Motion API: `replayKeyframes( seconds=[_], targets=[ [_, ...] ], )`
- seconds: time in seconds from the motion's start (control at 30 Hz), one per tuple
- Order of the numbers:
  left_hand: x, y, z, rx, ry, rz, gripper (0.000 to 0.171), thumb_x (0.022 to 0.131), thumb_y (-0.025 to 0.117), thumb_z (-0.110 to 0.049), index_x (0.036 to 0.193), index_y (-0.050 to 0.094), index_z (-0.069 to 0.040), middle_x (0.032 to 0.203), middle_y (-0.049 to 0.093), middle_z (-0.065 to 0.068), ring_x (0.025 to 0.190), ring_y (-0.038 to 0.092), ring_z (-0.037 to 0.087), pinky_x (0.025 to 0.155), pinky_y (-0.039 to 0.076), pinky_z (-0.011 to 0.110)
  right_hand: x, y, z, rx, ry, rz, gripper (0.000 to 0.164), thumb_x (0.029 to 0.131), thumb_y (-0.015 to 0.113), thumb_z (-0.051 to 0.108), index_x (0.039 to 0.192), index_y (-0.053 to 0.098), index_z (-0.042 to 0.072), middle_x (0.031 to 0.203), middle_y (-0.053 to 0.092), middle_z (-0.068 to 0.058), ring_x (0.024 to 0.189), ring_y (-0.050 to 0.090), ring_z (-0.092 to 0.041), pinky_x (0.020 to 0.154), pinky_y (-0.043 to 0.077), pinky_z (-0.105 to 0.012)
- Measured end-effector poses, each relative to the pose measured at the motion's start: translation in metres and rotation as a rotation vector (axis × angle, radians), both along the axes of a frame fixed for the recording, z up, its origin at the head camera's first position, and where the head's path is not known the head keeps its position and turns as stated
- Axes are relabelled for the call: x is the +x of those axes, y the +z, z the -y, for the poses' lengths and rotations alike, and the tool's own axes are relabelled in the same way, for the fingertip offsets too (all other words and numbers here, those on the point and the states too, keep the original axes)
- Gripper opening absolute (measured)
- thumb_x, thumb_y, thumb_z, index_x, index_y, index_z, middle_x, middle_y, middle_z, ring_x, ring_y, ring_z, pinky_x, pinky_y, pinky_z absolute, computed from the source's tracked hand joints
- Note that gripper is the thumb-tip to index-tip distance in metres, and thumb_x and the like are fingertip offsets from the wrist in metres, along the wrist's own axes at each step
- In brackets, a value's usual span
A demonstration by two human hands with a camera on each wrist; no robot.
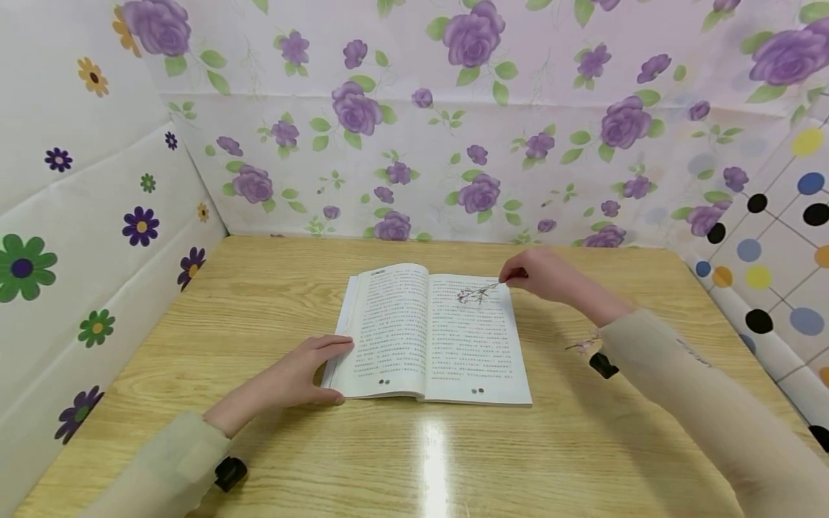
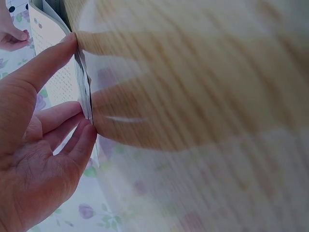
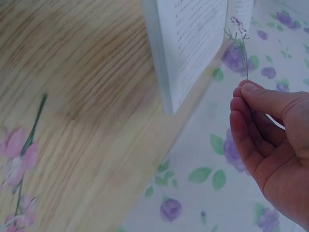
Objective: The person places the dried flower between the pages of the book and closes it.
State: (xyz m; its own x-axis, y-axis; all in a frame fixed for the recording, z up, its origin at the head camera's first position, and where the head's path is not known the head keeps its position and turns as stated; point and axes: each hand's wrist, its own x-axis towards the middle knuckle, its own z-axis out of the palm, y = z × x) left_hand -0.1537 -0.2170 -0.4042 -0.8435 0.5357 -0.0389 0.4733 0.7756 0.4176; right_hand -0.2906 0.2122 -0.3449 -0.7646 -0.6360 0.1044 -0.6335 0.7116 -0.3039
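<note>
An open book [image 1: 476, 338] with printed pages lies on the wooden table. My left hand [image 1: 298, 374] rests at the book's left edge, fingertips on the page margin and thumb by the lower left corner; in the left wrist view the thumb and fingers [image 2: 87, 140] touch the page edges, spread apart. Over the upper part of the right page, my right hand [image 1: 537, 275] pinches a thin flower sprig [image 1: 478, 293] by its stem end. In the right wrist view the sprig [image 3: 244, 46] has small purple blossoms and a slim green stem between thumb and fingers.
A second sprig with pink blossoms [image 3: 21, 159] lies on the table [image 1: 259, 288] right of the book, partly under the right forearm in the head view. Flower-patterned sheets [image 1: 414, 144] stand behind and to the left; a dotted one [image 1: 777, 259] is at right.
</note>
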Motion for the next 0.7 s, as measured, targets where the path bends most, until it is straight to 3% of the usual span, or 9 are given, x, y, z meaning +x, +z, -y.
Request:
replayKeyframes(
  seconds=[0.2,0.7],
  targets=[
    [0.000,0.000,0.000,-0.001,-0.001,0.000,0.082,0.078,0.084,-0.032,0.145,0.048,-0.002,0.152,0.045,0.015,0.138,0.044,0.038,0.109,0.042,0.052,0.003,0.000,0.022,0.034,0.065,0.026,0.009,0.090,0.070,0.004,0.094,0.077,0.005,0.088,0.076,-0.005,0.074,0.066,-0.010,0.069,0.055,-0.029],
    [0.000,0.000,-0.001,0.002,-0.003,0.003,0.082,0.078,0.085,-0.031,0.145,0.048,-0.001,0.152,0.046,0.015,0.138,0.044,0.038,0.109,0.042,0.052,0.004,-0.012,0.057,0.093,0.117,0.082,0.011,0.089,0.067,0.001,0.093,0.076,0.006,0.085,0.074,-0.003,0.072,0.061,-0.009,0.071,0.053,-0.026]
  ],
)
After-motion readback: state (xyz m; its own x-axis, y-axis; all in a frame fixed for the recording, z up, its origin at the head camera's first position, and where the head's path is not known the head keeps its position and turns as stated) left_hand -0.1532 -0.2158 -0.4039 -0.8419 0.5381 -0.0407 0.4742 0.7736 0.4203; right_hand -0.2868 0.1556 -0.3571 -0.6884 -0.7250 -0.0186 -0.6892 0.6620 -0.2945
